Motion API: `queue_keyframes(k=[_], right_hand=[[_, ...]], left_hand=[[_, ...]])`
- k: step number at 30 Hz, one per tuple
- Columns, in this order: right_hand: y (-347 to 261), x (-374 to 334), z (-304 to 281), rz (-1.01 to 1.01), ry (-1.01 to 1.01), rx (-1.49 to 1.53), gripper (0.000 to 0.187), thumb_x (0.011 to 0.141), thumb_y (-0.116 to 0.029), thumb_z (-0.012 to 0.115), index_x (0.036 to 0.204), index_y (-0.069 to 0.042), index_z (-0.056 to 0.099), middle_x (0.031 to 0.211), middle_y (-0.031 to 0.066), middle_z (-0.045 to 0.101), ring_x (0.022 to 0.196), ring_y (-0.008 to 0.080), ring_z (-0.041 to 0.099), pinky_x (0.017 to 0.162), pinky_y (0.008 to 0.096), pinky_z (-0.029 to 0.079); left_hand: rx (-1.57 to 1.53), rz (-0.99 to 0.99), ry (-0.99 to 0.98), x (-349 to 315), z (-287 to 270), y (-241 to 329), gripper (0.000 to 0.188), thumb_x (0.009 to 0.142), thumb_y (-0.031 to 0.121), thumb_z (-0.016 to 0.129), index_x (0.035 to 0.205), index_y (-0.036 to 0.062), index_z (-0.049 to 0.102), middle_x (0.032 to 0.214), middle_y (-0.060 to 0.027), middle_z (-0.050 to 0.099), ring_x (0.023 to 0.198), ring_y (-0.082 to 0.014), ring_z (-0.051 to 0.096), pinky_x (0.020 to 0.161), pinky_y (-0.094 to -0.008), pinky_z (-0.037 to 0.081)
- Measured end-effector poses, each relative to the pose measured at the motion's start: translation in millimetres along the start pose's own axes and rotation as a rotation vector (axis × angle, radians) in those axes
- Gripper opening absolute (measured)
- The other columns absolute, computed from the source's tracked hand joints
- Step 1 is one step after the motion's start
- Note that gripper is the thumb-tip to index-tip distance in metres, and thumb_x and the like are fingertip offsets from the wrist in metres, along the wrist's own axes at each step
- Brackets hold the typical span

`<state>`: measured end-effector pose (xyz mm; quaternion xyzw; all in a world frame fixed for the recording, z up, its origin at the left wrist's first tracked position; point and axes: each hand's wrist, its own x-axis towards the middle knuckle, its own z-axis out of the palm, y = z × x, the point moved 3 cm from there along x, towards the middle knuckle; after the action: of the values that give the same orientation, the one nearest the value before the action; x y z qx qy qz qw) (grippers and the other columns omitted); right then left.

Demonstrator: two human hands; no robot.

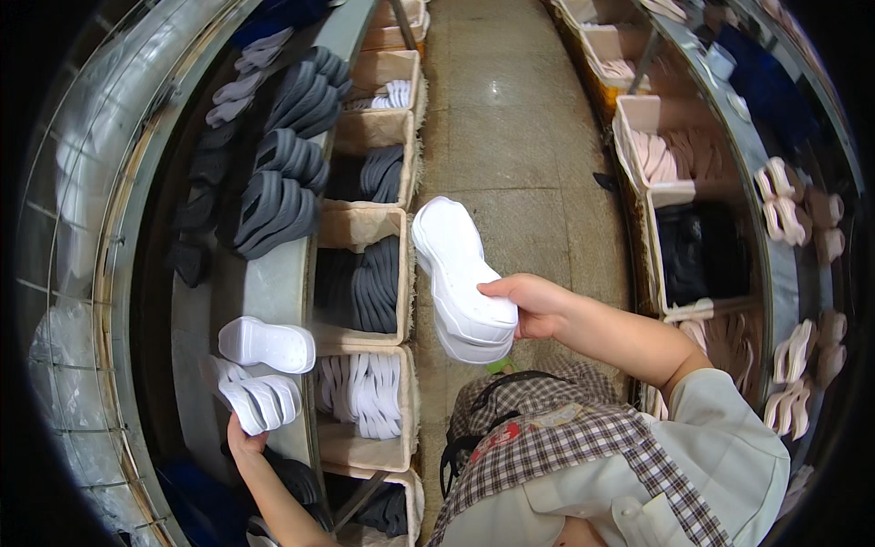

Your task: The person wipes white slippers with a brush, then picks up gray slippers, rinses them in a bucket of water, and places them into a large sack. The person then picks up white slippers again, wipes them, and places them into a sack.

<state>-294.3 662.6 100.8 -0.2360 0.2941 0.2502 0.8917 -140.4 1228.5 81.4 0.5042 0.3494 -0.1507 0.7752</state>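
My right hand grips a pair of white chunky-soled shoes by their heel ends, holding them over the floor aisle with the toes pointing away from me. My left hand reaches to the shelf at lower left and holds a white ribbed sandal by its near end. A white clog-like shoe lies on the shelf just above that sandal.
Cardboard boxes line the left side: one with white sandals, others with dark grey sandals. Dark grey sandals are stacked on the metal shelf. On the right stand boxes with pink sandals and a dark-filled box. A stone floor runs between.
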Motion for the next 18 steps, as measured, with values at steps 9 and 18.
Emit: queue_keyframes(k=[9,18], right_hand=[[38.9,-34.1,-56.7,-0.122,-0.028,0.006,0.045,0.090,-0.013,0.053,0.126,0.009,0.038,0.122,0.0198,0.053,0.107,0.0288,0.057,0.088,0.0424,0.049],[127.7,-20.0,-61.7,-0.758,0.258,-1.308,0.063,0.082,-0.018,0.057,0.137,-0.003,0.030,0.120,0.0240,0.048,0.112,0.0379,0.048,0.096,0.0431,0.039]], left_hand=[[-0.154,0.233,-0.242,-135.6,30.4,-50.7,0.044,0.090,0.029,0.043,0.125,0.0023,0.048,0.123,-0.0129,0.055,0.116,-0.0311,0.050,0.100,-0.0463,0.039],[-0.119,0.183,-0.298,-166.6,147.9,-281.5,0.051,0.072,0.024,0.046,0.112,-0.0066,0.051,0.103,-0.0202,0.057,0.094,-0.0248,0.059,0.070,-0.0376,0.055]])
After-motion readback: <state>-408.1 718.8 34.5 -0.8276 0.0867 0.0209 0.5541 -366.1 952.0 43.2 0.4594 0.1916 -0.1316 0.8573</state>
